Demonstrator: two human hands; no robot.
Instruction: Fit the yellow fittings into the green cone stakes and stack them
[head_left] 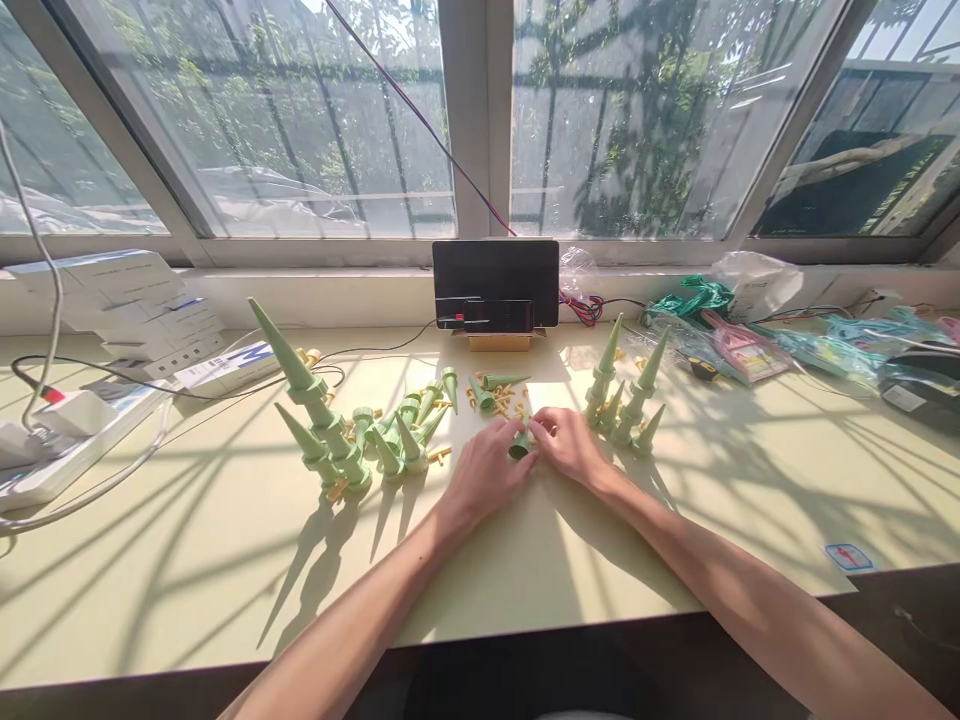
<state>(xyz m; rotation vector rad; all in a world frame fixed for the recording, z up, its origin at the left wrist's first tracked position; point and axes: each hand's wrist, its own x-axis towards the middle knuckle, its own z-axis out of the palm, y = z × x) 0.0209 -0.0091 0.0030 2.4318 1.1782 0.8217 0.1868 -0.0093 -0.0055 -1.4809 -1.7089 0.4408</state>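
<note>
My left hand (489,462) is closed around a green plastic cone spike (519,445), its dark open end facing me. On the other side, my right hand (571,447) has its fingertips pinched together against the spike; whatever small thing they may grip is hidden. Just beyond my hands lie loose green spikes (507,380) and a scatter of small yellow-tan pegs (504,400). To the left stand stacked green spikes (330,425) beside a cluster of shorter ones (401,445), some with yellow pegs attached. More stacked spikes (637,395) stand right of my right hand.
A black tablet (495,270) with a phone (498,317) before it stands at the back. White boxes (127,300) and a power strip (75,440) with cables occupy the left. Plastic-bagged items (750,345) lie at the right. The table's front edge runs beneath my forearms.
</note>
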